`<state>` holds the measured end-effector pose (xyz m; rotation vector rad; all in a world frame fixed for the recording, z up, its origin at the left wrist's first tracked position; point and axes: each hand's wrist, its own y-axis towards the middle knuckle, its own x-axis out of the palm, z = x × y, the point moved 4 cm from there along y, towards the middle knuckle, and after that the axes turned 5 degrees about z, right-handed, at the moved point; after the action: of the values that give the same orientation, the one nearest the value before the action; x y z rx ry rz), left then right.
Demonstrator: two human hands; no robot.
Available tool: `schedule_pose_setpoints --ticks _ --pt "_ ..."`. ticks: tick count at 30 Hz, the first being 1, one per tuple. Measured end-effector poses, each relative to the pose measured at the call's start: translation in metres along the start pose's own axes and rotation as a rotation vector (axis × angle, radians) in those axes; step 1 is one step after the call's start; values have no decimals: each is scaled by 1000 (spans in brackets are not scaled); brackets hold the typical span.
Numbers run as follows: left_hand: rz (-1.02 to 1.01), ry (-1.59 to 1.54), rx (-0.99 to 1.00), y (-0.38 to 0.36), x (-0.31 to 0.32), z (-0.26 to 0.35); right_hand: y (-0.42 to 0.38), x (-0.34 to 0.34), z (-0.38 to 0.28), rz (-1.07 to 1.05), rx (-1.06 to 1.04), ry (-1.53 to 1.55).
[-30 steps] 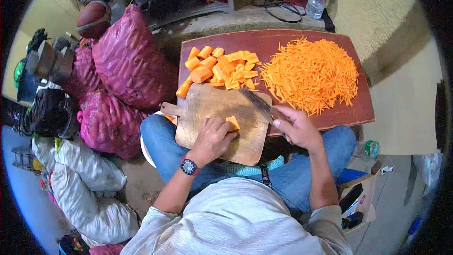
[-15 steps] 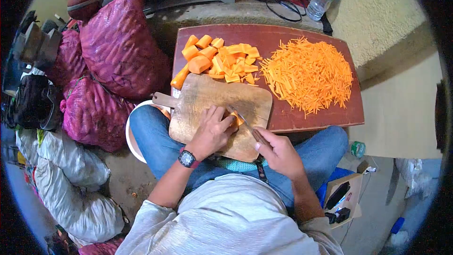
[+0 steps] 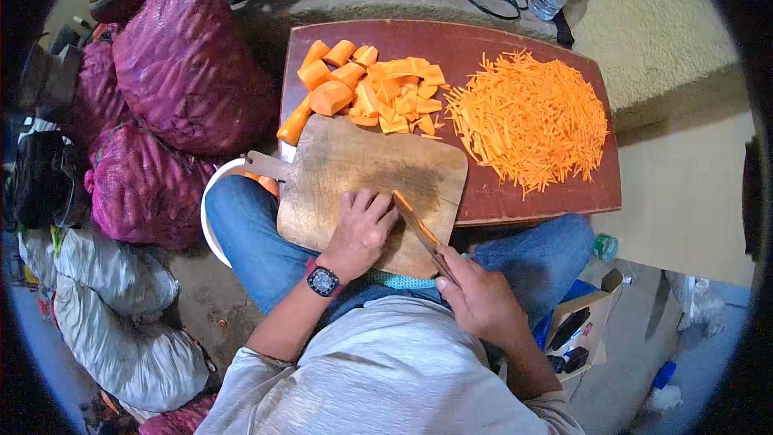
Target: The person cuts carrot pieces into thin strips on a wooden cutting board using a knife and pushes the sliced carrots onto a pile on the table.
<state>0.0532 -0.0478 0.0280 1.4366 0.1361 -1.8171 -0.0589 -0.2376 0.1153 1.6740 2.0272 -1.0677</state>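
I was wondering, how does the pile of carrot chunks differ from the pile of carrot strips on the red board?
The carrot chunks are thick blocks and slabs; the carrot strips are thin matchsticks. The carrot chunks form the smaller heap, at the left of the red board just beyond the wooden cutting board; the carrot strips spread wider on the right. Individual chunks can be told apart, while the strips lie tangled. Both are orange and rest on the red board.

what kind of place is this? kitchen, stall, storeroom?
Probably an informal prep spot in a storeroom or market back area, not a fitted kitchen. The person cuts on a cutting board resting on their lap and a low table, beside red mesh sacks on a bare floor.
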Motion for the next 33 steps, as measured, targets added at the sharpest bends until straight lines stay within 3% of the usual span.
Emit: schedule_pose_setpoints --ticks 7,11,13,23,25,28,33 --pt "-17 -5 -33 0 2 1 52 16 -1 75 -124 40" --pt "26 -13 -20 1 0 -3 40 13 -5 128 -198 17" --pt "33 -11 -20 -2 -1 -2 26 4 -9 -41 12 46" --pt "46 -15 -17 -2 -1 -3 42 13 -9 84 -156 70" --pt "45 -8 -15 -4 0 -3 33 9 -10 -7 -42 86" --pt "51 -30 -17 -3 3 -2 52 23 -4 119 -166 83" --pt "54 -44 -7 -3 -4 -3 41 13 -12 22 -88 94"
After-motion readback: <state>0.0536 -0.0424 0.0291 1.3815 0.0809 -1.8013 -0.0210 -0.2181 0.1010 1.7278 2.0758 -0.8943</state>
